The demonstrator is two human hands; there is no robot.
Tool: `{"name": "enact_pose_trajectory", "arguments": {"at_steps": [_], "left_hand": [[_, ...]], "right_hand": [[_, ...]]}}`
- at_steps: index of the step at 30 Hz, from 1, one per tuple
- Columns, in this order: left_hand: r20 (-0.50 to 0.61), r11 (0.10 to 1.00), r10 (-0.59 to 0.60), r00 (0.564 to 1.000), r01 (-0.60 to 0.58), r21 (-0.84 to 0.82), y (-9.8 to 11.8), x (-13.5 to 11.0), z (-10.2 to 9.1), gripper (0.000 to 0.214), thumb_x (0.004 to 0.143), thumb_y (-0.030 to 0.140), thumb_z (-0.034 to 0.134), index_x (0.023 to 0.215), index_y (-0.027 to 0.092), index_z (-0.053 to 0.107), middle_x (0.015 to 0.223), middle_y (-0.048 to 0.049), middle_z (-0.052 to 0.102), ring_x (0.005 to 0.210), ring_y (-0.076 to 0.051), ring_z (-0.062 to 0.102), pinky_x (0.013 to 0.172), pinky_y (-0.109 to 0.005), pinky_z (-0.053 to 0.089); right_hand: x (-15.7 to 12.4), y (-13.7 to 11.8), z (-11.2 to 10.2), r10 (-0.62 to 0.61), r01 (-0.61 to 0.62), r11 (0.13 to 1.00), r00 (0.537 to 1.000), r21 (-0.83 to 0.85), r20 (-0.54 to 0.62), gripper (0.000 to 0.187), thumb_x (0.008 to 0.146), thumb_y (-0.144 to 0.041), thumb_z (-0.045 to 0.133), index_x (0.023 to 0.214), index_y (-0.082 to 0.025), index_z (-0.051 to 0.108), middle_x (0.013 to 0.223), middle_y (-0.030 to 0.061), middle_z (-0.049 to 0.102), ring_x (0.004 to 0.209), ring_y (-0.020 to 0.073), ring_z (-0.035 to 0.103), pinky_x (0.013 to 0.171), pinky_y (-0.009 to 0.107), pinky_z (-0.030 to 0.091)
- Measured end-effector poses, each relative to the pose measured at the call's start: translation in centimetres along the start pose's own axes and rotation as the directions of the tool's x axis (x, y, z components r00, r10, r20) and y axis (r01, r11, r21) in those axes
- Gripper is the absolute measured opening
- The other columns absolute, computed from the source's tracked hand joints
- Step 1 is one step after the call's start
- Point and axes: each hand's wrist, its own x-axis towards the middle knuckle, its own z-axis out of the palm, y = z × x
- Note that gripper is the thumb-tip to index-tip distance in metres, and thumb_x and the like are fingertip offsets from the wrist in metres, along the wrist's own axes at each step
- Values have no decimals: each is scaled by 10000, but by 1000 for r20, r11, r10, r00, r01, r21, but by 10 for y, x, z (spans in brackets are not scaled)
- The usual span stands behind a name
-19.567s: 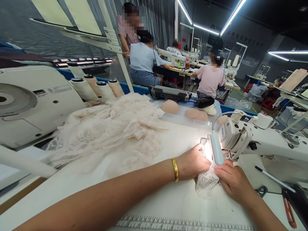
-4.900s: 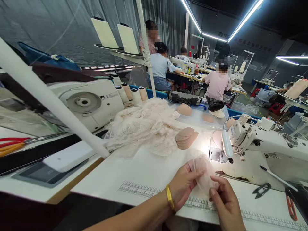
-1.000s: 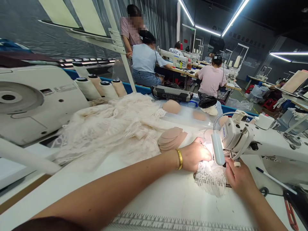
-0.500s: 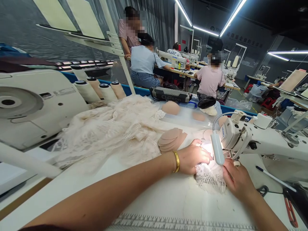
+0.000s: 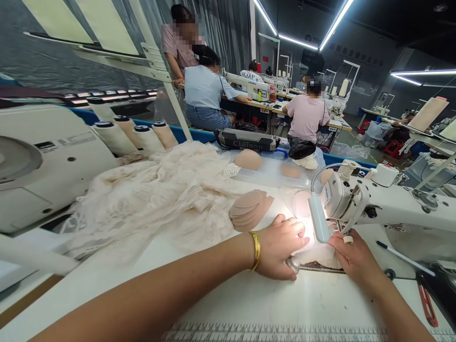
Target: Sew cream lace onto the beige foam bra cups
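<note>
My left hand (image 5: 281, 244) lies on the white sewing table (image 5: 221, 294), its fingers pressed on a small pale lace piece (image 5: 318, 254) under the head of the sewing machine (image 5: 377, 209). My right hand (image 5: 354, 259) presses the same piece from the right, fingertips near the needle. The machine's lamp (image 5: 317, 218) lights the spot brightly. A stack of tan foam cups (image 5: 249, 209) sits just beyond my left hand. A gold bangle (image 5: 255, 250) is on my left wrist.
A heap of cream lace (image 5: 160, 199) covers the table's left. Thread cones (image 5: 142, 135) and another machine (image 5: 39, 161) stand at the far left. More cups lie in a clear tray (image 5: 270, 173). Red-handled scissors (image 5: 425, 304) lie at the right. Other people sew at benches behind.
The lace piece that hung in a bunch in front of the needle now lies flatter under the presser foot. Both hands have moved slightly in and lowered onto it.
</note>
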Motion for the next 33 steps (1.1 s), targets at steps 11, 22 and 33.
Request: {"name": "enact_pose_trajectory", "arguments": {"at_steps": [11,22,33], "left_hand": [[-184,983,176,967,-182,-21,-7,9,13,331,691,15,645,911,253,713,937,16,754,797,-195,616,887,-403,328],[-192,984,151,970,-167,-69,-28,20,19,319,721,14,632,911,254,721,1143,5,751,1010,-240,652,1052,-507,218],[-224,989,128,966,-143,-49,-26,22,16,207,779,35,623,844,219,691,979,-2,759,926,-203,660,1035,-454,238]], "right_hand": [[8,-2,-19,180,-263,767,964,585,197,352,1061,-407,450,1059,-269,774,1091,61,764,1039,255,699,949,418,565],[5,-7,9,91,-95,995,991,33,101,290,1038,-231,445,1129,-272,717,1256,38,740,1069,283,678,972,493,493],[8,-8,8,73,-73,997,997,-27,25,285,1028,-225,460,1166,-289,701,1172,0,769,1024,275,651,891,431,525]]}}
